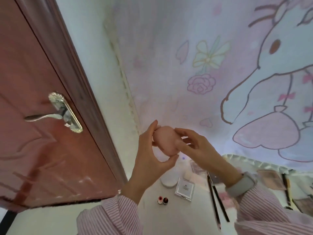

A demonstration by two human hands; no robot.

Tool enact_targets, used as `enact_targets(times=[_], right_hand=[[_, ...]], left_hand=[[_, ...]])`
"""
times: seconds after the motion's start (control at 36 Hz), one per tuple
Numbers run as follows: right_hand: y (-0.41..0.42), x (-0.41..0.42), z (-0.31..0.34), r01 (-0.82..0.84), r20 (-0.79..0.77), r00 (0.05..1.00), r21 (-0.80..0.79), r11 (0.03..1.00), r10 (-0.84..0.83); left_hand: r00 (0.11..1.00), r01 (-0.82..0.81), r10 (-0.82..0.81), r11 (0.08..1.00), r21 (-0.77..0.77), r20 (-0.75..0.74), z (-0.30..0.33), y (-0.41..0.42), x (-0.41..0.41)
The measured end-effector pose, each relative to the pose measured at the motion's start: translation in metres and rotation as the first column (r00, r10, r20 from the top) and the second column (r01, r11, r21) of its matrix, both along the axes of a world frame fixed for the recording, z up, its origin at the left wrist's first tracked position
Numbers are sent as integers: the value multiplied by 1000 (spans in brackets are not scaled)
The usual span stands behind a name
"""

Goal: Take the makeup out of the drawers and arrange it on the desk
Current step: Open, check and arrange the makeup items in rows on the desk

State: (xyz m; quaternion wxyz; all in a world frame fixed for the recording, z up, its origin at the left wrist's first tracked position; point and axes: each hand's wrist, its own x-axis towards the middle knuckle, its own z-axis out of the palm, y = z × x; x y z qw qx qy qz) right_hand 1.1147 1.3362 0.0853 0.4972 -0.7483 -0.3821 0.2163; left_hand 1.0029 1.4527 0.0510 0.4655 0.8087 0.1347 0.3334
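Your left hand (149, 150) and right hand (191, 143) both pinch the pink egg-shaped sponge (165, 141), held raised above the desk (152, 189). The fingers curl round it from opposite sides. Keep the hold even: the soft, rounded sponge can squeeze out and drop onto the two small pots (163, 200) or the white compact (185, 189) below.
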Motion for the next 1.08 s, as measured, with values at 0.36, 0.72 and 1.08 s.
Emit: enact_targets(times=[0.36,0.72,1.08], right_hand=[[-35,16,85,2,37,999,71,997,-4],[-63,29,110,34,204,979,-23,999,-29],[-97,17,0,144,11,989,-208,967,-145]], left_hand=[[975,211,-218,970,118,53,80,-20,39],[956,282,-291,947,156,33,94,-44,62],[901,375,-421,878,-297,-105,-15,-77,43]])
